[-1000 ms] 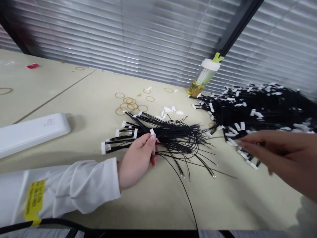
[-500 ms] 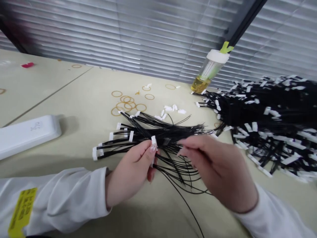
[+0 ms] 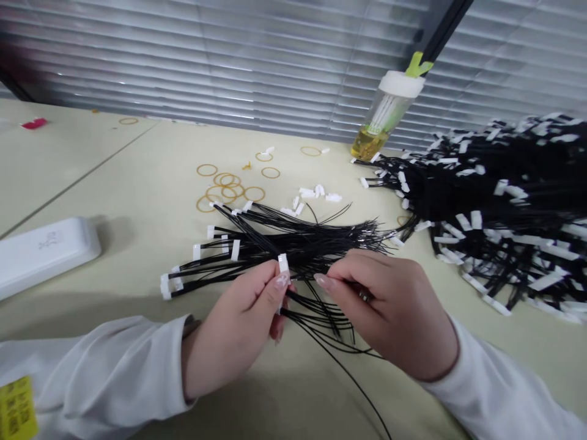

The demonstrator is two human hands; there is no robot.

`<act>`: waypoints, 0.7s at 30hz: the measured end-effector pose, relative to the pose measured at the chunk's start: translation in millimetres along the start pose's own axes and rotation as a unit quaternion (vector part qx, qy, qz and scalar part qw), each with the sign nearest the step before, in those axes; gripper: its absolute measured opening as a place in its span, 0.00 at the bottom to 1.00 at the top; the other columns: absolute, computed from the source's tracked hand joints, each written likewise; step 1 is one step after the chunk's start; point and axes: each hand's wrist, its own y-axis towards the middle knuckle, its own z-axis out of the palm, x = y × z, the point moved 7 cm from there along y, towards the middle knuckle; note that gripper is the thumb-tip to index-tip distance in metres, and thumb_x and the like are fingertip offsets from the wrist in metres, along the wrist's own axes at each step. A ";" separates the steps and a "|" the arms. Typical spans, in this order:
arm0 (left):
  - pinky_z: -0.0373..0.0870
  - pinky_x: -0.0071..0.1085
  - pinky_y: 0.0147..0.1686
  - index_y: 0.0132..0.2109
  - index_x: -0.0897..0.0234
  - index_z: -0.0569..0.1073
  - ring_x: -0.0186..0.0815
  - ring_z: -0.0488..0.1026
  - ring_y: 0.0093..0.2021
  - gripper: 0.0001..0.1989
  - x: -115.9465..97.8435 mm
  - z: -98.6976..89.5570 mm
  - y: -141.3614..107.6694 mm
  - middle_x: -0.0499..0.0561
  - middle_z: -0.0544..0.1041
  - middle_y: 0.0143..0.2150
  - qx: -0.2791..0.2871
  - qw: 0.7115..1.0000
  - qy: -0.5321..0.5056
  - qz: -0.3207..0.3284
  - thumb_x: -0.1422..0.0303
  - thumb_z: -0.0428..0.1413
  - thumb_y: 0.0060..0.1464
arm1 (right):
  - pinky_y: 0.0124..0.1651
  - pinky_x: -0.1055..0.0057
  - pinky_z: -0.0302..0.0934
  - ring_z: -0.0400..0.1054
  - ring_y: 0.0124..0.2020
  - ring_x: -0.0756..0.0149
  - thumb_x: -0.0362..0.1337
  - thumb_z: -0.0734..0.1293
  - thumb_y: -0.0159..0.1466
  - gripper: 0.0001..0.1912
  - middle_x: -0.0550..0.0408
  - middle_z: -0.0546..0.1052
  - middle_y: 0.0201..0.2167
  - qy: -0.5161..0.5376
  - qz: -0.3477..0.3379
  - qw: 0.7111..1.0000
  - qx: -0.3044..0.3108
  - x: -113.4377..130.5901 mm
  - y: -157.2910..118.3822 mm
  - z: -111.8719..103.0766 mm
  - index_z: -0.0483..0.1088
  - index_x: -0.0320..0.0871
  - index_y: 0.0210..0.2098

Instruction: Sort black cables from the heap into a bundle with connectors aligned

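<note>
My left hand is closed on a white connector, pinching it between thumb and fingers. Several thin black wires run from the connector toward the lower right. Just to its right, my right hand is closed in a pinch on a black wire, whose tip points at the connector. The fingers partly hide that wire. Behind both hands lies a bundle of black wires with white connectors on its left ends and bare metal tips on its right.
A large heap of black wires with white connectors fills the right side. Beside it stands a clear bottle of yellow liquid. Rubber bands and loose white connectors lie farther back. A white case is at left.
My right hand has moved slightly left and down, its pinch tighter and nearer the connector. My left hand still grips the connector. The whole view has shifted a little.
</note>
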 end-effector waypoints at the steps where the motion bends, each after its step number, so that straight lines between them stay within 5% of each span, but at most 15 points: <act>1: 0.60 0.21 0.18 0.27 0.63 0.60 0.24 0.60 0.18 0.13 -0.4 0.1 -0.2 0.42 0.61 0.22 -0.001 1.000 0.002 0.001 0.63 0.42 0.57 | 0.27 0.79 0.50 0.57 0.22 0.79 0.30 0.61 0.58 0.09 0.61 0.64 0.18 -0.002 -0.001 1.000 0.002 -0.2 0.2 1.1 0.64 0.39 0.21; 21: 0.58 0.21 0.19 0.26 0.62 0.58 0.25 0.60 0.19 0.14 -3.5 -0.7 -2.6 0.41 0.60 0.20 0.009 0.998 0.059 0.018 0.62 0.40 0.58 | 0.24 0.79 0.50 0.55 0.20 0.79 0.31 0.61 0.58 0.10 0.61 0.64 0.17 0.005 -0.002 1.000 -0.015 3.7 2.2 -2.2 0.63 0.40 0.20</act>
